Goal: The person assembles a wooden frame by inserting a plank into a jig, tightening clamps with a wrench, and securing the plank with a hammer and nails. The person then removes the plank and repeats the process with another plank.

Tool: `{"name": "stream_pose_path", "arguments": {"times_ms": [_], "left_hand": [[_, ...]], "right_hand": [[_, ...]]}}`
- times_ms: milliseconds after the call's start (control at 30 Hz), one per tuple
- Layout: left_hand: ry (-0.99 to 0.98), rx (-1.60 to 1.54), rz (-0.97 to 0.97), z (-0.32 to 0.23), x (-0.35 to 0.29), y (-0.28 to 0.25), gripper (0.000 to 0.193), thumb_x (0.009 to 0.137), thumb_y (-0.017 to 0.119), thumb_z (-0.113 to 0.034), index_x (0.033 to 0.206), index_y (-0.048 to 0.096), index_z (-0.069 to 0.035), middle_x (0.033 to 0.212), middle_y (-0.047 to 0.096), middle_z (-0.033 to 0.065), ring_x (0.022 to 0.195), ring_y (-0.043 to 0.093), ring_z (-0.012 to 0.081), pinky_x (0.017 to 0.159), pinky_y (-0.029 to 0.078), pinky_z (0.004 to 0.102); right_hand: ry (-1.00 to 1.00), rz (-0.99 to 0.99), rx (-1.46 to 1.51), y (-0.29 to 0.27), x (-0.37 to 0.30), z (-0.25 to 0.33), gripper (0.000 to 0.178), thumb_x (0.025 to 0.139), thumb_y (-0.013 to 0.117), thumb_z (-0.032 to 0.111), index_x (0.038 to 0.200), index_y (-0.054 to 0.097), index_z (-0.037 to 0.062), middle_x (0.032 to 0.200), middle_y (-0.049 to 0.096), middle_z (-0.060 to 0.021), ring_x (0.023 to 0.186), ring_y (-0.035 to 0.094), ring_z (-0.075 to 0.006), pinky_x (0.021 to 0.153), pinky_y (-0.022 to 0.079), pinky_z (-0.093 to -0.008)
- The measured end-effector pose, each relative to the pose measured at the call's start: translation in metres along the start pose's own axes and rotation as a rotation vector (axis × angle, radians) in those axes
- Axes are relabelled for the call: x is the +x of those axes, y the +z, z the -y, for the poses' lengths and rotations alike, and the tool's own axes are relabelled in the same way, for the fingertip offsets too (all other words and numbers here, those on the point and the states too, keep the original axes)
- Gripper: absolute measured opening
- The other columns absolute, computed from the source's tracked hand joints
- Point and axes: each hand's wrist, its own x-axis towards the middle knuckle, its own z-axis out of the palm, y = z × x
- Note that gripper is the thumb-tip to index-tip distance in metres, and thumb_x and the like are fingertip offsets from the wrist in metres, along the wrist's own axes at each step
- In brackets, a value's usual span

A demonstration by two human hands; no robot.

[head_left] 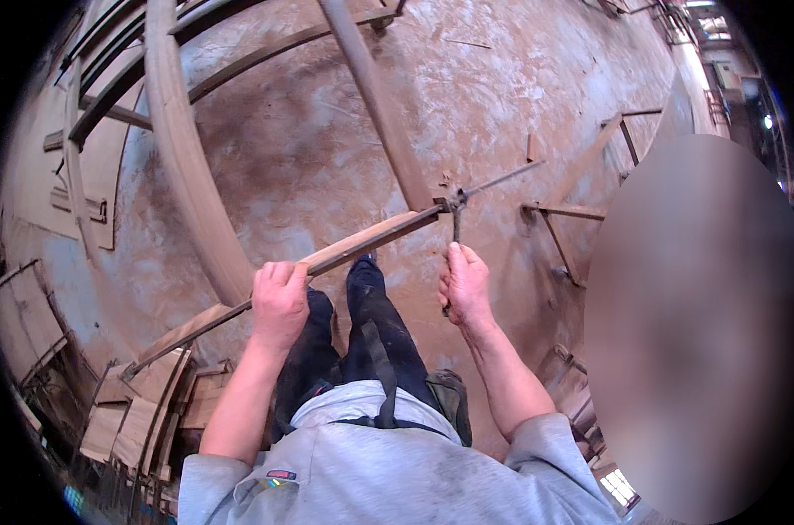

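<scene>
A long metal bar clamp (379, 238) runs slantwise along the near wooden rail (353, 239) of a large frame. My left hand (280, 302) is closed around the bar clamp, its knuckles up by the rail. My right hand (465, 278) makes a fist around the clamp's crank handle (456, 229), whose lower tip pokes out below the fingers. That handle joins the clamp head at the rail's right end, where a threaded screw (506, 178) sticks out to the right. A straight wooden post (375, 96) meets the rail near the clamp head.
A broad curved wooden piece (180, 144) and slatted parts rise at the left. Stacked boards (121, 429) lie at the lower left. A trestle-like frame (568, 212) stands to the right, beside a large blurred area. My feet (366, 271) are on the dusty floor beneath the rail.
</scene>
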Motion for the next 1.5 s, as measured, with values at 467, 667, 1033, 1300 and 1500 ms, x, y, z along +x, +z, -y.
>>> {"name": "stream_pose_path", "arguments": {"times_ms": [467, 667, 1033, 1300, 1500], "left_hand": [[0.044, 0.018, -0.034, 0.008, -0.006, 0.003, 0.014, 0.078, 0.058, -0.013, 0.09, 0.062, -0.007, 0.082, 0.055, 0.0057, 0.082, 0.055, 0.0234, 0.07, 0.044, 0.036], [0.051, 0.033, -0.045, 0.008, -0.004, 0.003, 0.013, 0.079, 0.058, -0.014, 0.09, 0.061, -0.006, 0.081, 0.054, 0.005, 0.08, 0.054, 0.023, 0.069, 0.044, 0.0353], [-0.125, 0.054, -0.079, 0.025, -0.041, -0.047, 0.046, 0.073, 0.074, -0.023, 0.112, 0.06, -0.005, 0.107, 0.058, 0.0116, 0.103, 0.056, 0.0306, 0.088, 0.045, 0.0422], [-0.26, 0.162, 0.31, 0.116, -0.106, -0.123, 0.067, 0.07, 0.078, -0.027, 0.125, 0.053, 0.0, 0.119, 0.059, 0.0174, 0.113, 0.055, 0.0343, 0.098, 0.043, 0.0431], [-0.156, 0.128, 0.526, 0.143, -0.098, -0.121, 0.05, 0.079, 0.071, -0.033, 0.12, 0.056, -0.007, 0.106, 0.065, 0.0149, 0.097, 0.063, 0.0317, 0.082, 0.051, 0.0416]], "right_hand": [[0.128, 0.374, 0.052, -0.06, 0.042, 0.01, 0.03, 0.099, 0.051, 0.03, 0.075, 0.043, 0.0144, 0.053, 0.038, 0.0044, 0.036, 0.033, -0.0075, 0.032, 0.026, -0.0245], [-0.09, 0.053, -0.466, -0.069, 0.056, 0.042, 0.03, 0.099, 0.053, 0.029, 0.074, 0.043, 0.0158, 0.051, 0.038, 0.0051, 0.038, 0.033, -0.0068, 0.034, 0.027, -0.024], [-0.086, 0.253, -0.274, -0.014, -0.005, 0.024, 0.04, 0.096, 0.05, 0.03, 0.068, 0.056, 0.0031, 0.052, 0.049, -0.0055, 0.035, 0.044, -0.0141, 0.032, 0.035, -0.0286], [0.136, 0.397, -0.297, 0.094, -0.032, -0.058, 0.051, 0.097, 0.047, 0.042, 0.104, 0.061, -0.0062, 0.061, 0.054, -0.0055, 0.035, 0.042, -0.0122, 0.031, 0.032, -0.0275], [0.065, 0.311, 0.131, 0.146, -0.033, -0.089, 0.052, 0.097, 0.047, 0.052, 0.103, 0.057, 0.0014, 0.07, 0.057, -0.0062, 0.049, 0.054, -0.0141, 0.031, 0.034, -0.0255]]}}
